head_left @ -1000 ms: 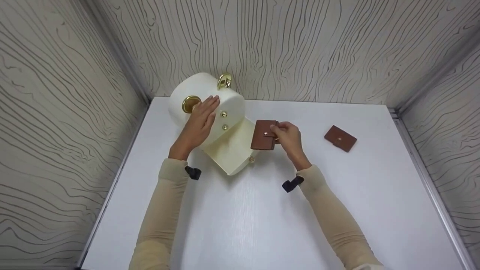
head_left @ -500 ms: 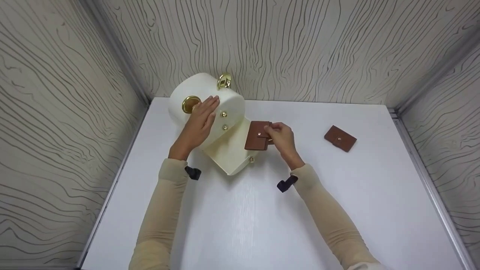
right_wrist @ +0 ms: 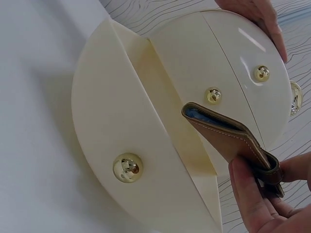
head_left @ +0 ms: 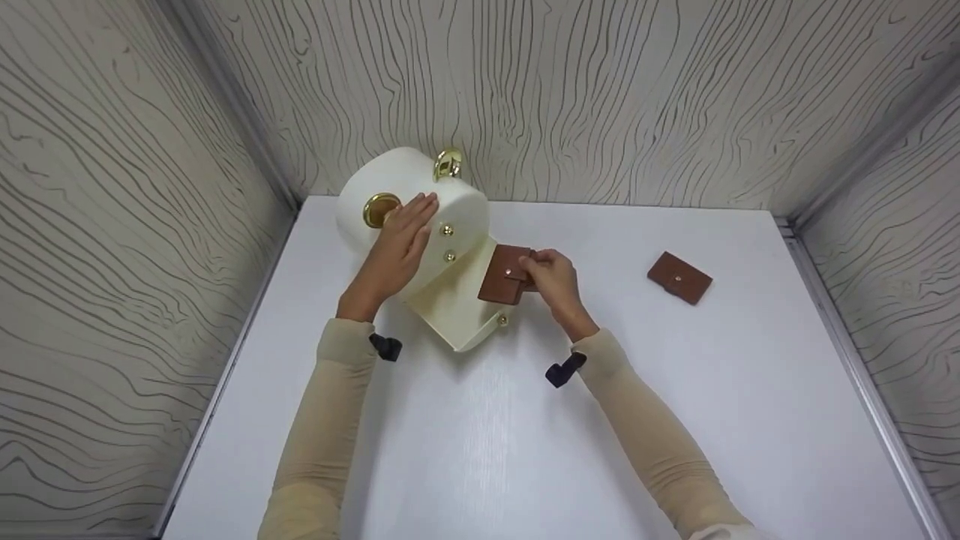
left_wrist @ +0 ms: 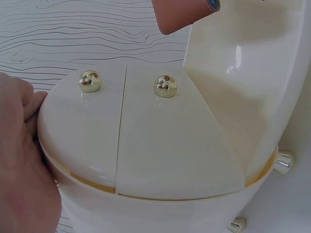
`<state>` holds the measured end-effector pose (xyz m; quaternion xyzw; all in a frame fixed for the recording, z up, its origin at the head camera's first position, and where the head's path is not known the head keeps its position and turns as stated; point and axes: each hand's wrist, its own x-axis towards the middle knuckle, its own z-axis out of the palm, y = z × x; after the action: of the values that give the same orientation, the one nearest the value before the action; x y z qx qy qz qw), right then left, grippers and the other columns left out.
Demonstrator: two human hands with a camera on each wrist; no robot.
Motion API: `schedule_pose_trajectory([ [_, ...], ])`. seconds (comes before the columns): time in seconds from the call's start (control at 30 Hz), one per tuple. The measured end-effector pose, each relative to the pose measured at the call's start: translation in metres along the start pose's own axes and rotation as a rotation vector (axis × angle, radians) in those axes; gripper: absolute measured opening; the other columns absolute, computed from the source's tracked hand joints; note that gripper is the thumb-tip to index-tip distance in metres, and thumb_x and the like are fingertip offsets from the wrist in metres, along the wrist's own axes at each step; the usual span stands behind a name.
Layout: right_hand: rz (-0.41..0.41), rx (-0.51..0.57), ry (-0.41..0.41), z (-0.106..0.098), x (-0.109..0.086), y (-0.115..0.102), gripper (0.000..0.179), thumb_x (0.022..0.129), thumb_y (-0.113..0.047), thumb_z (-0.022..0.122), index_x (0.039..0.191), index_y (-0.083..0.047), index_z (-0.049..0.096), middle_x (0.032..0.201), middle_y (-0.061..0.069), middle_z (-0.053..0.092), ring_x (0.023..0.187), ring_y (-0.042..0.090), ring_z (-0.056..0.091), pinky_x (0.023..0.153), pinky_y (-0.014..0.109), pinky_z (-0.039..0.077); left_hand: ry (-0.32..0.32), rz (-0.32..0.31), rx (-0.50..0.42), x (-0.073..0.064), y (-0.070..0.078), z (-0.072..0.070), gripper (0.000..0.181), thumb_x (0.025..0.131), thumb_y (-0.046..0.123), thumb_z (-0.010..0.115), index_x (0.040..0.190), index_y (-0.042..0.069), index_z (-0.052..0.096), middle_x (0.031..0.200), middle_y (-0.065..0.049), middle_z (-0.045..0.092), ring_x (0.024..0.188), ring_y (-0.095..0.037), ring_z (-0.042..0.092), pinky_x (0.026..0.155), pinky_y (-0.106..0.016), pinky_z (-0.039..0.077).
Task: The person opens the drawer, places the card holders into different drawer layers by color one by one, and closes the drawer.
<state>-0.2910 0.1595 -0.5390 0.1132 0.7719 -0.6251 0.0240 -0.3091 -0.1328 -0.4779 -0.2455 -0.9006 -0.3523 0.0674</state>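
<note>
A rounded white storage box (head_left: 397,169) with gold ball knobs stands at the back left, and its lower compartment (head_left: 450,309) is swung out toward the front right. My left hand (head_left: 396,244) rests on the box with extended fingers, near a gold-rimmed brown disc (head_left: 382,210). Between thumb and fingers, my right hand (head_left: 556,283) pinches a small brown wallet (head_left: 498,283) by its strap side. In the head view the wallet overlaps the right end of the compartment. Seen from the right wrist, the wallet (right_wrist: 223,138) is tilted, with blue showing inside its fold.
A second brown wallet (head_left: 679,278) with a snap lies on the white table (head_left: 480,435) to the right. Behind the box rises a wood-grain patterned wall (head_left: 570,97), with side walls at left and right. A gold ring-shaped piece (head_left: 448,163) sits atop the box.
My right hand has carried the pinched wallet left and slightly down in the head view, farther over the swung-out compartment. My left hand and the box stay in place.
</note>
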Motion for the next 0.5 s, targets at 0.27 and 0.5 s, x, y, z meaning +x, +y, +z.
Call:
schedule_pose_trajectory([
  [0.27,-0.001,0.031,-0.009,0.009,0.000,0.003,0.035,0.102,-0.023,0.068,0.123,0.004,0.065,0.114,0.017,0.074,0.089,0.016,0.074,0.075,0.025,0.066,0.003,0.014,0.001,0.000,0.001,-0.002,0.051,0.118,0.026,0.037,0.166,0.012,0.038,0.175,-0.002,0.034,0.166,-0.024,0.022,0.138,-0.051,0.005],
  [0.5,-0.010,0.055,-0.030,0.017,0.001,0.007,0.032,0.102,-0.020,0.069,0.121,0.005,0.064,0.112,0.020,0.074,0.086,0.018,0.074,0.074,0.027,0.067,0.007,0.011,-0.005,0.000,0.001,-0.001,0.051,0.117,0.025,0.037,0.166,0.012,0.038,0.175,-0.002,0.035,0.166,-0.024,0.022,0.138,-0.052,0.005],
])
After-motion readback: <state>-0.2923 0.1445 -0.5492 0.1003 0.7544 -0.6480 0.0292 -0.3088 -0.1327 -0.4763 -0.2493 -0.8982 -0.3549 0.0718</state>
